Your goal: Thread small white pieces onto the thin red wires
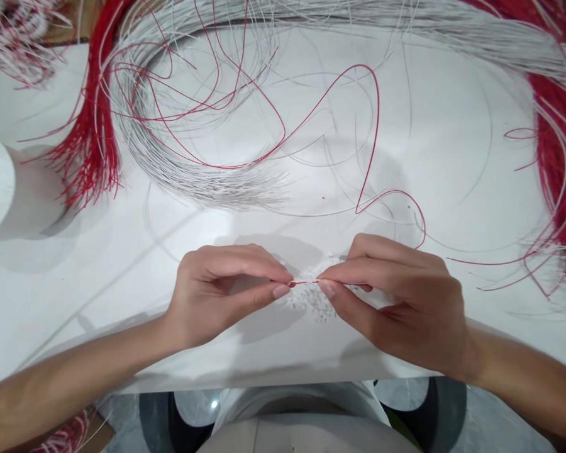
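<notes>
Bright overhead light, soft shadows, edges bowed by the lens.

A thin red wire (304, 282) is held tight between the fingertips of both hands, low in the middle of the white table (453, 157). Only a short, straight bit of it shows between the two grips. Past the right-hand grip it comes out again and runs up in big loose loops across the table, lying over thin white wires.
</notes>
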Action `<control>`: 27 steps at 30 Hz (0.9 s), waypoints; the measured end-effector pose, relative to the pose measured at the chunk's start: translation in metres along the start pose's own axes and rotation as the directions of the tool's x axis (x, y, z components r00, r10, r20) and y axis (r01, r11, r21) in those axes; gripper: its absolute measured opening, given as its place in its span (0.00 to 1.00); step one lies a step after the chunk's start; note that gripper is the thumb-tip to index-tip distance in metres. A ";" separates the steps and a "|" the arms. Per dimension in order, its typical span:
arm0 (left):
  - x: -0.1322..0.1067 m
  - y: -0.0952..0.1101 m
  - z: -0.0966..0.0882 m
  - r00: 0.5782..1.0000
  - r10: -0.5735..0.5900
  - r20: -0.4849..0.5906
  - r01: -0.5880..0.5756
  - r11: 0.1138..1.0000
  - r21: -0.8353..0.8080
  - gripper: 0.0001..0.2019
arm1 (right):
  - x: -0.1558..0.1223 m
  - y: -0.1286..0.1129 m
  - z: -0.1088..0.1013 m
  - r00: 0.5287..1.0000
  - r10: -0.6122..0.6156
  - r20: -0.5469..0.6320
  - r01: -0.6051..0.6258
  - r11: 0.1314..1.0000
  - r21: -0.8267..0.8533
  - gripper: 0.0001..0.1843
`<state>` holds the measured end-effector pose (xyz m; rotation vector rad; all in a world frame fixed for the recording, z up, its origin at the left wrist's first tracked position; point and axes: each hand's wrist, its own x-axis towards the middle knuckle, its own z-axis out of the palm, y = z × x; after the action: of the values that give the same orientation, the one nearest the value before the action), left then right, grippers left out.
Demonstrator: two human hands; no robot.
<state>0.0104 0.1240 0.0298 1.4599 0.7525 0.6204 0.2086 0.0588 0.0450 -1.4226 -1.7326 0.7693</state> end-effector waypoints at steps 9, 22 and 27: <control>0.000 0.000 0.000 1.000 0.005 0.003 -0.005 1.000 0.009 0.08 | 0.000 -0.001 0.001 1.000 0.009 -0.008 -0.009 1.000 -0.016 0.07; 0.000 -0.001 -0.001 0.999 0.034 0.004 -0.034 0.999 0.021 0.06 | -0.002 0.000 0.002 0.999 0.035 -0.002 -0.035 0.999 -0.012 0.07; 0.000 -0.001 0.000 0.999 0.035 -0.002 -0.035 0.999 0.023 0.08 | -0.002 0.000 0.003 1.000 0.006 0.008 -0.006 1.000 0.016 0.06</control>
<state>0.0105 0.1238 0.0293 1.4962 0.7392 0.6416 0.2067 0.0567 0.0432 -1.4164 -1.7251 0.7909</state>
